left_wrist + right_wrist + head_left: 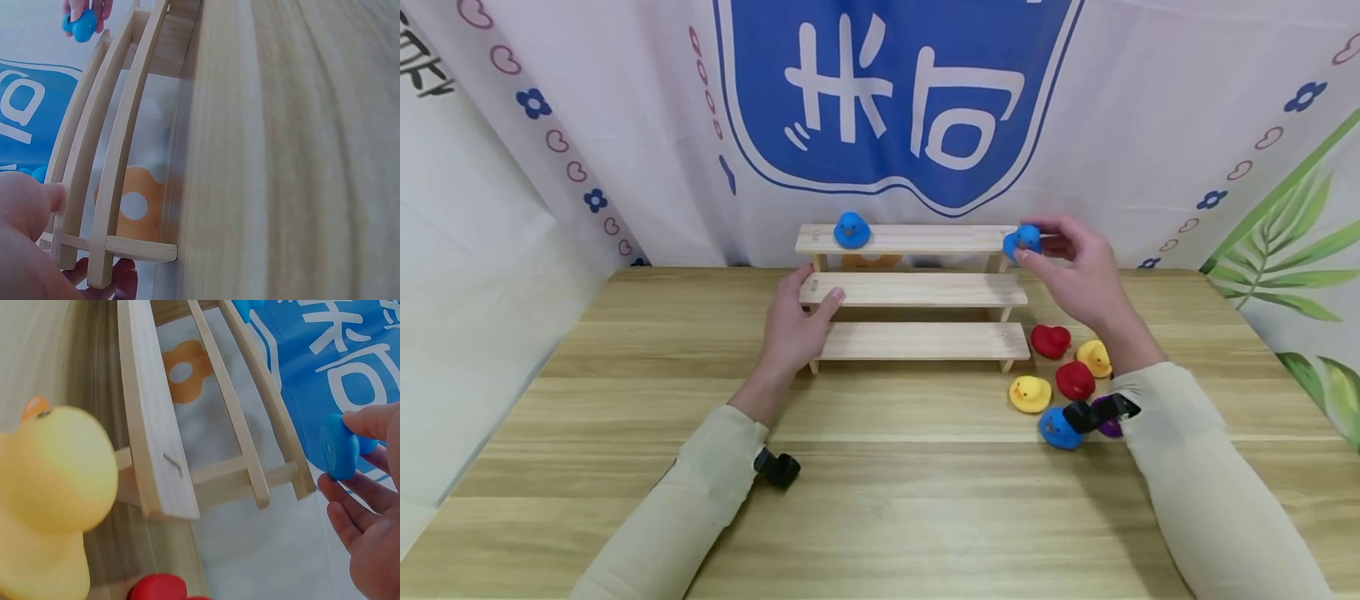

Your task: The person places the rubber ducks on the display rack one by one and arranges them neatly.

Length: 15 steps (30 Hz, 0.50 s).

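Observation:
A three-tier wooden shelf (pixel 917 290) stands at the back of the table. My left hand (pixel 795 325) grips its left end at the middle tier, thumb on top of the board. In my right hand (pixel 1078 271) a blue rubber duck (pixel 1022 240) is pinched between thumb and fingers at the right end of the top tier. The right wrist view shows this blue duck (pixel 339 448) tilted and a little apart from the board's end. Another blue duck (pixel 852 231) sits upright near the left end of the top tier.
Right of the shelf lies a group of ducks: red ones (pixel 1051 342), yellow ones (pixel 1030 394), a blue one (pixel 1060 429) and a purple one (pixel 1109 417) partly hidden by the wrist camera. A printed curtain (pixel 662 150) hangs close behind the shelf.

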Available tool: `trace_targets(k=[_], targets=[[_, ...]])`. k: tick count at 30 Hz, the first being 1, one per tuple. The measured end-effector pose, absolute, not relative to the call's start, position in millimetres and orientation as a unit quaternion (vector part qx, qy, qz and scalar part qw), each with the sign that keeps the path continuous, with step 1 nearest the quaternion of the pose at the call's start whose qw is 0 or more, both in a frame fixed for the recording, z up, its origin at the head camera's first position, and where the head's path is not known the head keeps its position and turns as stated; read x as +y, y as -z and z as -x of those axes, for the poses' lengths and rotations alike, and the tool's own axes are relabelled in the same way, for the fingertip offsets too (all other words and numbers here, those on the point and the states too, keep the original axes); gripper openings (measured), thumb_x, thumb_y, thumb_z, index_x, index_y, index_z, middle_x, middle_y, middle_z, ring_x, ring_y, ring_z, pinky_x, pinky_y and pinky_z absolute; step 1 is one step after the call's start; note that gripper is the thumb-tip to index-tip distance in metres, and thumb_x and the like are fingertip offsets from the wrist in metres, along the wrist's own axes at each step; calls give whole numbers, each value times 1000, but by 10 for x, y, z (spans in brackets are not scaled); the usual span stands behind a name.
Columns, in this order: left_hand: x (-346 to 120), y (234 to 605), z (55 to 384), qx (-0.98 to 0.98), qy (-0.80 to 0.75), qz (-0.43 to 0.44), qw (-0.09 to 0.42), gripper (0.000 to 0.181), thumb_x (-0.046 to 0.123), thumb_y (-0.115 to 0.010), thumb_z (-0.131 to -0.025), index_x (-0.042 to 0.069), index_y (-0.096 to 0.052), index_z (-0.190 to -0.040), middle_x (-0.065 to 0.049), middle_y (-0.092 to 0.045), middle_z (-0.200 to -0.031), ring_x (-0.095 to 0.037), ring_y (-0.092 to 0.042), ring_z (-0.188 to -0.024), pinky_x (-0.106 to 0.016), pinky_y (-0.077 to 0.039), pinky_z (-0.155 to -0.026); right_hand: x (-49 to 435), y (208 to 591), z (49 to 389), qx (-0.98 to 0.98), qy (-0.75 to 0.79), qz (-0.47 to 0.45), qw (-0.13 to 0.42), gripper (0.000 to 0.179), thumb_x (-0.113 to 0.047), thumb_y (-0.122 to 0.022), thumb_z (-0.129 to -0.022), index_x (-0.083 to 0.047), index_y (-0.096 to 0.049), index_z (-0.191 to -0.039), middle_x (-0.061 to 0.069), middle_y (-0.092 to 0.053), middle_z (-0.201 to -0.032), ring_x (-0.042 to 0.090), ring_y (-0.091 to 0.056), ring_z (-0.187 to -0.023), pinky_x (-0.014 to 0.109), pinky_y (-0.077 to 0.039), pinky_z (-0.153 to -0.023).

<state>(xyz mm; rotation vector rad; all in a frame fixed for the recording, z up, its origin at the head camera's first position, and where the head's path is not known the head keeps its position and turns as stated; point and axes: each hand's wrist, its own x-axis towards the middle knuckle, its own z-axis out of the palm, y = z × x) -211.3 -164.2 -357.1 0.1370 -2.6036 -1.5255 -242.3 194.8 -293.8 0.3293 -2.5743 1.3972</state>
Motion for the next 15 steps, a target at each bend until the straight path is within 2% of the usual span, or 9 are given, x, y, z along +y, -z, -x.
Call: trace_targets(k=[8,15], targets=[[-1626,3567,2118,-859,506,-45,61,76,40,-59,-108,9,-25,-169,-15,-30,-173,-35,-30,-161,-52,-30,-132,1790,2875,2486,-865,-476,-124,97,49,-37,-71,-102,-13,-62,-143,7,-64,-138,22,-61,-125,44,-49,-114],[-1631,3563,2112,-861,503,-49,60,76,41,-59,-108,11,-25,-169,-14,-29,-174,-35,-28,-161,-53,-29,-132,1633,2861,2554,-864,-476,-147,76,48,-37,-71,-102,-15,-62,-143,6,-64,-142,23,-62,-125,45,-51,-113]])
